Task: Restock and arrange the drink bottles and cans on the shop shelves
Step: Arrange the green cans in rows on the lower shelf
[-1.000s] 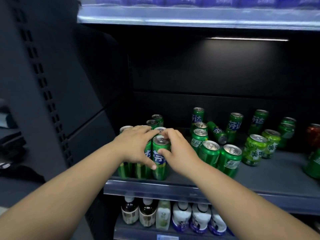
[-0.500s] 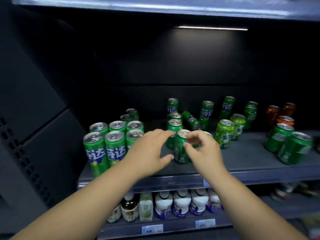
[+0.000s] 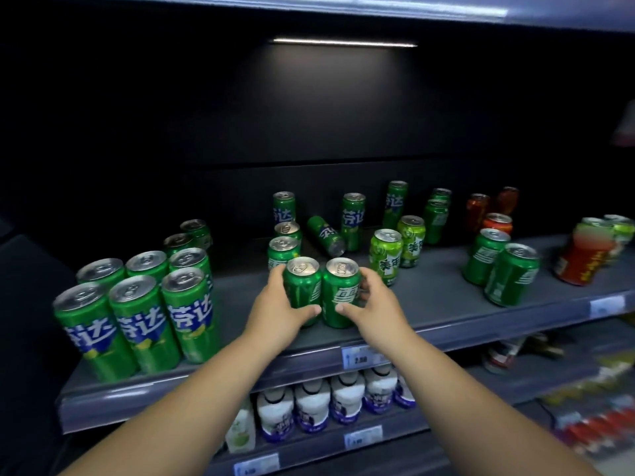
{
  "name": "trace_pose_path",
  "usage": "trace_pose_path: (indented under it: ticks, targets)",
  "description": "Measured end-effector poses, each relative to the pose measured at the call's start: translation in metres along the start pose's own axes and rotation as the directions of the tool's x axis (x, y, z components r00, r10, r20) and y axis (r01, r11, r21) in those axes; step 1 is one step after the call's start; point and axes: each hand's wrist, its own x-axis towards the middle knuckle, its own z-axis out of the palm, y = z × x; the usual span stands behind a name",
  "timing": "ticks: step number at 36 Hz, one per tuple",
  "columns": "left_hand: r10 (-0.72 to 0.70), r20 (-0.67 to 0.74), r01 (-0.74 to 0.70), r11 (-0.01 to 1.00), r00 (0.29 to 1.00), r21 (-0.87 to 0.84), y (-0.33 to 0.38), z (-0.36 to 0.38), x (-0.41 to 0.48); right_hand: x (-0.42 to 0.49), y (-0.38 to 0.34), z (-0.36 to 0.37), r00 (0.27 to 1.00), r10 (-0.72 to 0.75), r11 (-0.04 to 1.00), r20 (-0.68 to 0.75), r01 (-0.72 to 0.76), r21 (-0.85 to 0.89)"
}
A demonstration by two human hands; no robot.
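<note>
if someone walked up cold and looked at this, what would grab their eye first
Most likely the two hands at the middle of the shelf: the left hand and the right hand each wrap a dark green can, the left can and right can side by side near the front edge. Next, the tidy block of tall green cans at the left end, and one can lying tipped over among the scattered ones behind.

The grey shelf (image 3: 446, 304) carries a tight block of tall green cans (image 3: 137, 304) at its left end, 2 short green cans (image 3: 321, 292) side by side near the front edge, and looser green cans behind, 1 lying on its side (image 3: 325, 235). Lime-green cans (image 3: 395, 252) stand centre-right; red cans (image 3: 580, 259) stand at the right.
</note>
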Motion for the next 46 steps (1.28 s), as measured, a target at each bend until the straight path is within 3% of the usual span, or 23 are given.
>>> trace_pose_path:
  ticks: [14, 21, 27, 35, 46]
  targets:
    - [0.086, 0.033, -0.085, 0.995, 0.996, -0.045, 0.077, 0.123, 0.01, 0.018, 0.069, -0.146, 0.999, 0.011, 0.998, 0.031, -0.009, -0.056]
    - [0.01, 0.012, -0.008, 0.989, 1.0, -0.15, 0.102, 0.179, 0.011, 0.024, 0.097, -0.2, 0.991, -0.038, 0.996, 0.13, 0.048, -0.076]
    - [-0.057, 0.018, 0.059, 0.982, 0.998, -0.182, 0.103, 0.192, 0.005, 0.031, 0.108, -0.216, 0.984, -0.072, 0.995, 0.16, 0.083, -0.064]
    - [-0.019, -0.041, 0.017, 0.999, 0.999, -0.033, 0.109, 0.197, -0.008, 0.032, 0.124, -0.213, 0.977, -0.059, 0.987, 0.206, 0.088, -0.135]
    - [-0.101, -0.037, 0.096, 0.989, 0.994, -0.111, 0.104, 0.201, -0.006, 0.026, 0.126, -0.213, 0.968, -0.136, 0.951, 0.212, 0.187, -0.245]
